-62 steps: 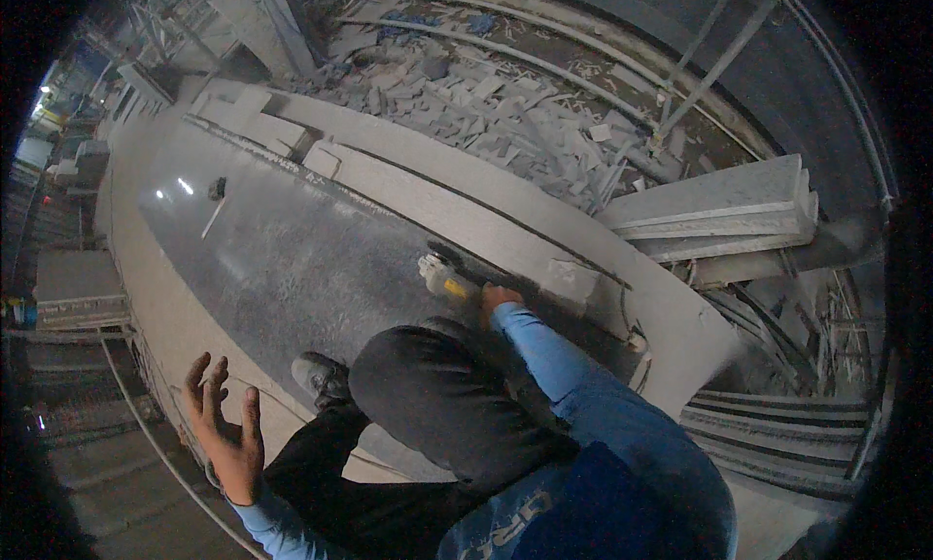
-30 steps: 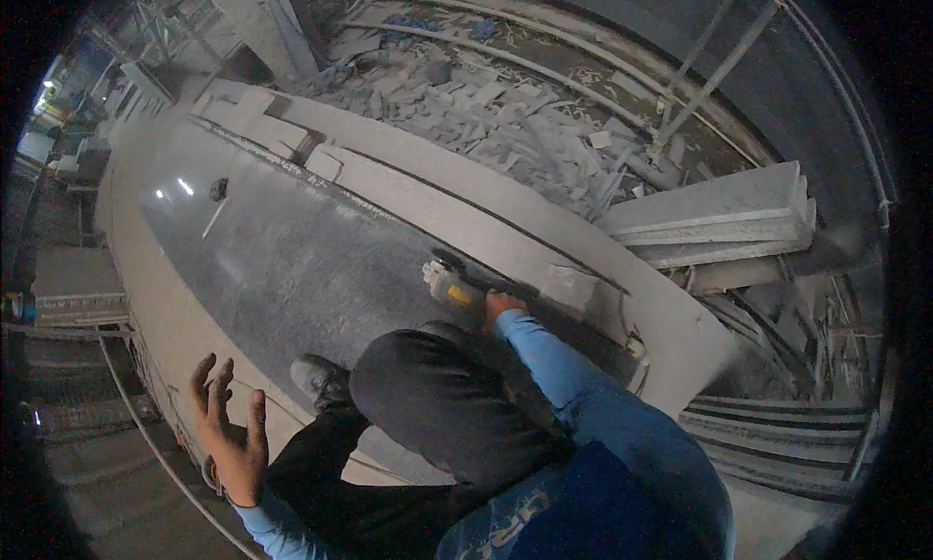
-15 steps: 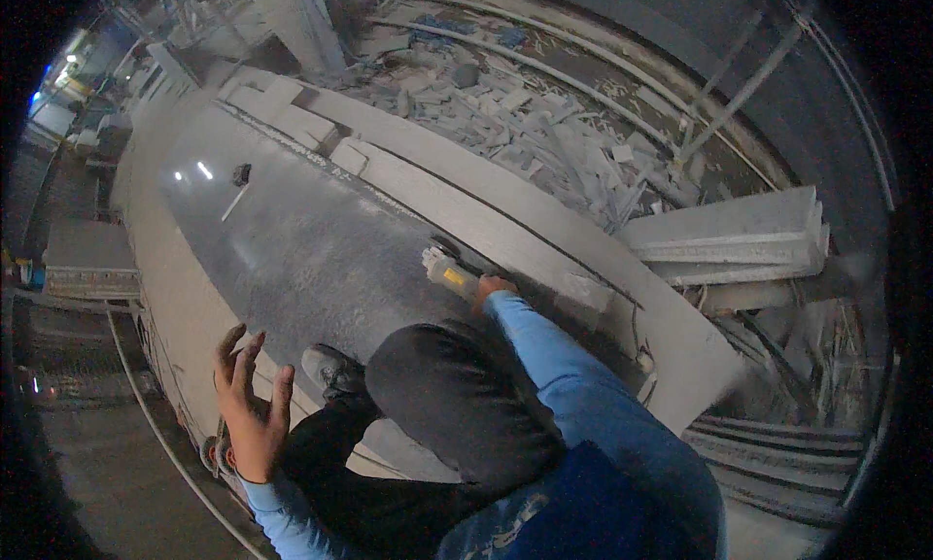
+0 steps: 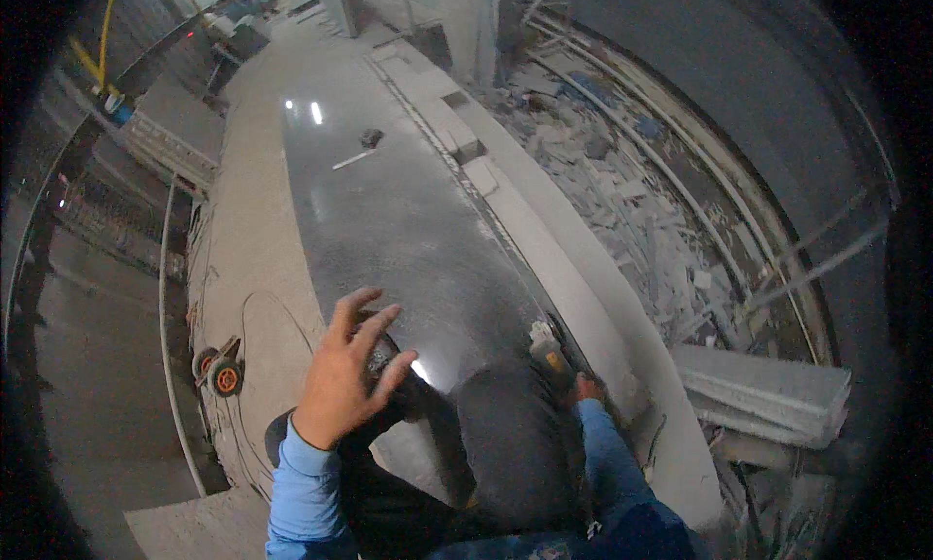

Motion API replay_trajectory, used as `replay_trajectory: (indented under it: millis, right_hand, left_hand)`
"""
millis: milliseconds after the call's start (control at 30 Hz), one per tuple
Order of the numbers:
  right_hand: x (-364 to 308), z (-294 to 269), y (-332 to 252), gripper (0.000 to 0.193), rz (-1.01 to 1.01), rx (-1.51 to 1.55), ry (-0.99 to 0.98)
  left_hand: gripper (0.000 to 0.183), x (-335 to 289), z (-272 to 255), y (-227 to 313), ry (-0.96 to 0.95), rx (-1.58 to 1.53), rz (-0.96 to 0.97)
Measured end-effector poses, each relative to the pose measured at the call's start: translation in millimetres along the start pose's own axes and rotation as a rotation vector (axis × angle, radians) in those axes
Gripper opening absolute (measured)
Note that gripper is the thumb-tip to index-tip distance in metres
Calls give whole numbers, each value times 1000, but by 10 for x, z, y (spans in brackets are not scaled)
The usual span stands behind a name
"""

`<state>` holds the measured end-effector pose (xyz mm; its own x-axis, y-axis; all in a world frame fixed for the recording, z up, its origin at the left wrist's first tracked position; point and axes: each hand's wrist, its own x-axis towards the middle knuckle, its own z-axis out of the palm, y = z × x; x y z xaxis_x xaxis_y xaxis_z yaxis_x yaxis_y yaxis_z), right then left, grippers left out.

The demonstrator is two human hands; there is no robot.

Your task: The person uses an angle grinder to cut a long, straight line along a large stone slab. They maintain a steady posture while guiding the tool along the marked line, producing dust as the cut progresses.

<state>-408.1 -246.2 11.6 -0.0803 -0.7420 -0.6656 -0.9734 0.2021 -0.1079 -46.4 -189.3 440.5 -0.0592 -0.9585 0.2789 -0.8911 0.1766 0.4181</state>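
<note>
In my right hand [image 4: 587, 390] is an angle grinder [image 4: 552, 358], fingers wrapped round its rear end beside my right knee. Its head rests at or just over the right edge of a long dark polished stone slab [image 4: 389, 220]; the contact is hidden. My left hand [image 4: 345, 380] hangs in the air, empty, fingers spread and slightly curled, in front of my left shoe. Farther up the slab lie a small dark lump [image 4: 371, 138] and a thin white stick [image 4: 353, 159]. I am squatting with bent knees over the near part of the slab.
Pale stone strips [image 4: 530, 225] run along the slab's right side. Beyond them lies a heap of broken stone pieces [image 4: 607, 176], with stacked offcuts [image 4: 763, 390] nearer. A wheeled piece [image 4: 226, 375] and a thin cable [image 4: 249, 312] are at left, near a rail [image 4: 167, 298].
My view has turned, so the slab now runs more straight ahead. My left hand has come inward, in front of the shoe. The grinder now appears closer to my right knee, still in my right hand.
</note>
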Motion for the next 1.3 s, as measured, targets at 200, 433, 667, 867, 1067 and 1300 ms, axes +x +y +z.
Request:
replay_trajectory:
  millis: [200, 433, 667, 867, 1067, 1300]
  right_hand:
    - [174, -75, -365, 44, -15, -47, 22]
    - [929, 11, -498, 45, -18, -32, 30]
    - [941, 103, -108, 44, -8, -7, 42]
    - [795, 532, 616, 44, -10, 28, 108]
    - [686, 451, 573, 48, -12, -134, -3]
    - [762, 301, 123, 45, -18, -102, -21]
  left_hand:
    - [44, -80, -6, -33, -18, 8, -6]
    - [44, -82, 34, 14, -9, 14, 18]
    - [46, -68, 54, -35, 44, 3, 57]
    - [46, -119, -76, -9, 0, -49, -12]
    - [45, -111, -11, -40, 9, 29, 53]
    - [46, -138, -17, -50, 7, -5, 45]
